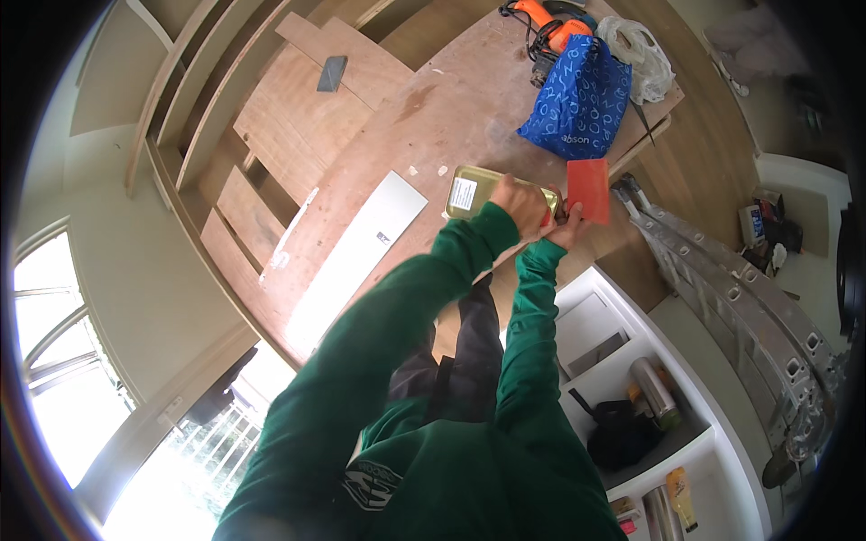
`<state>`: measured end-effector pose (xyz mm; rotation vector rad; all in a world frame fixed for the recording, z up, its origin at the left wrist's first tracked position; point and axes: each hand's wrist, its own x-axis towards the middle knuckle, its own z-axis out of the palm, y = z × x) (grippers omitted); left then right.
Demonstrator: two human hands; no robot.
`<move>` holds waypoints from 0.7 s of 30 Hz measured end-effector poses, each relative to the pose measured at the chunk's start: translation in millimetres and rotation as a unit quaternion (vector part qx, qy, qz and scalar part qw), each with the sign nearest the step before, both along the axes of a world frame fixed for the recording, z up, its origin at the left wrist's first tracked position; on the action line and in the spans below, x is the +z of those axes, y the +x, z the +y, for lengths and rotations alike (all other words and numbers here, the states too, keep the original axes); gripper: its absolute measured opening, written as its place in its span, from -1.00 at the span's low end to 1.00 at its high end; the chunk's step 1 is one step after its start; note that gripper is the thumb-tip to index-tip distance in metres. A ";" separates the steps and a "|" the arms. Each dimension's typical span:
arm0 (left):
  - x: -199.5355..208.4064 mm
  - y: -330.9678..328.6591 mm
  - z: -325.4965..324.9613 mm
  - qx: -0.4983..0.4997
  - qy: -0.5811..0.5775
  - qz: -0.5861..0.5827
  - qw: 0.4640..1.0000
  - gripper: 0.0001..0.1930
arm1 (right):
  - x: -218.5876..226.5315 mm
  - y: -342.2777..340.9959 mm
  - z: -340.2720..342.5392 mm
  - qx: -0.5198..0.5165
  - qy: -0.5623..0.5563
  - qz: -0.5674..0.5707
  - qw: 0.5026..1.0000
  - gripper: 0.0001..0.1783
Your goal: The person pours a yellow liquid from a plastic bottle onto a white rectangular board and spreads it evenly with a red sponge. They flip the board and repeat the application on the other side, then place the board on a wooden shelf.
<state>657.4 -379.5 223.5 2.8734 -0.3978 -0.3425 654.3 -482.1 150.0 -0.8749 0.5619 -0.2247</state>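
Observation:
A thin red rectangular plastic sheet (588, 190), like a flat spreader, stands up from my right hand (566, 232), whose fingers pinch its lower left edge. Close beside it, my left hand (520, 204) is closed in front of a gold-coloured rectangular metal tin (485, 187) with a white label. Both ends of the tin show to either side of that hand. A bit of red shows by the left fingertips, but what they grip is hidden. The tin is at the near edge of the wooden worktop (397, 135).
A white board (361, 243) lies left of the tin. Farther back are a grey block (332, 74), a blue patterned bag (582, 99), an orange corded power tool (559, 32) and a white plastic bag (638, 56). To my right are white open shelving (672, 347) and an aluminium ladder (731, 298).

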 end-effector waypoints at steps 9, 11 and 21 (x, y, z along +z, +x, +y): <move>40.8 -51.9 4.0 0.038 -0.005 -0.113 0.993 -0.62 | -7.0 -33.7 10.6 -0.053 -0.074 -0.071 0.993 -0.42; 31.4 -48.9 17.1 -0.091 -0.016 -0.156 0.983 -0.59 | -7.6 -33.7 11.5 -0.049 -0.043 -0.047 0.997 -0.41; 51.7 -22.6 18.6 -0.086 0.047 0.151 0.984 -0.56 | 6.4 -29.2 13.4 -0.042 -0.044 -0.061 0.996 -0.40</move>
